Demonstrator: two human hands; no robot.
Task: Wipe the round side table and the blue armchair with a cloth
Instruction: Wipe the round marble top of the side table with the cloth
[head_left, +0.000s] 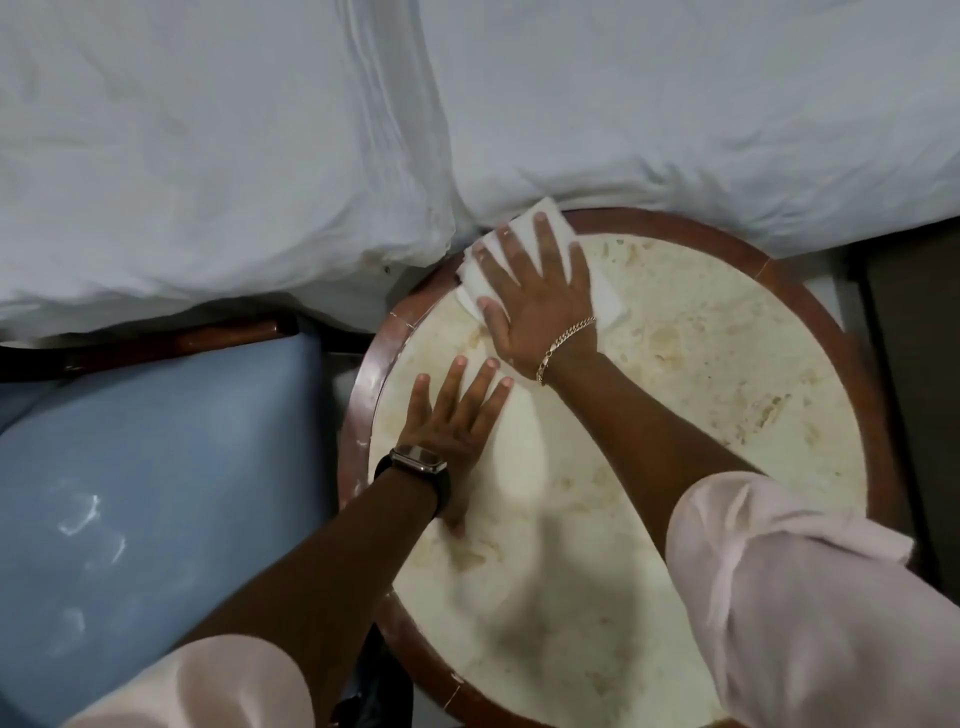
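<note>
View from above of a round side table (779, 415) with a mottled cream stone top set in a reddish-brown wooden rim. The right hand (540, 301), fingers spread wide and palm down, presses a folded white cloth (545, 218) flat against the far-left part of the tabletop; the cloth overlaps the wooden rim there, and its long axis runs from near left to far right, with one corner pointing toward the far white bedding (260, 156). A gold chain bracelet (563, 345) circles the right wrist. The left hand (452, 421), also open with fingers splayed and holding nothing, lies flat on the left part of the stone top, just near of the right hand; a watch with a dark strap (418, 462) sits on its wrist. Pale pink sleeves (805, 597) are pushed up both forearms. The blue armchair (156, 467), with a dark wooden frame edge, stands just beside the table on the left, its seat showing faint whitish smears.
</note>
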